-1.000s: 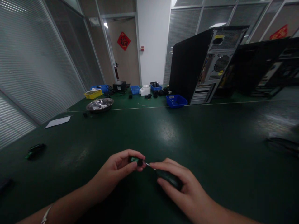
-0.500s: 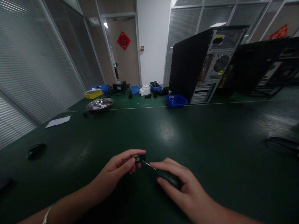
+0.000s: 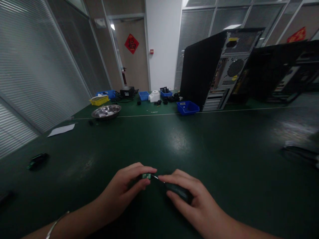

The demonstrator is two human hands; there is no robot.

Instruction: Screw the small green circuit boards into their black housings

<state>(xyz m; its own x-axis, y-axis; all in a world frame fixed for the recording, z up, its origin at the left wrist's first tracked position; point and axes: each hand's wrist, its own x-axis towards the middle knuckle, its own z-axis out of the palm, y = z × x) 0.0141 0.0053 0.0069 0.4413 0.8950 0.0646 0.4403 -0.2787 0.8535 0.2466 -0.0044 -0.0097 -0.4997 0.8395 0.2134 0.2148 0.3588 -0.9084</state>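
Far across the green tabletop (image 3: 189, 139) stand a black computer case (image 3: 214, 69), a blue bin (image 3: 187, 107), a steel bowl (image 3: 106, 111) and a paper sheet (image 3: 61, 129); nothing lies close around the hands, and the near middle is open. Near centre, the left hand (image 3: 124, 192) pinches a small green part (image 3: 146, 176) in its fingers. Just right, the right hand (image 3: 196, 202) wraps a dark-handled screwdriver (image 3: 178, 192), tip touching the part.

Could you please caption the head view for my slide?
Left hand pinches a small green part; right hand holds a screwdriver to it.
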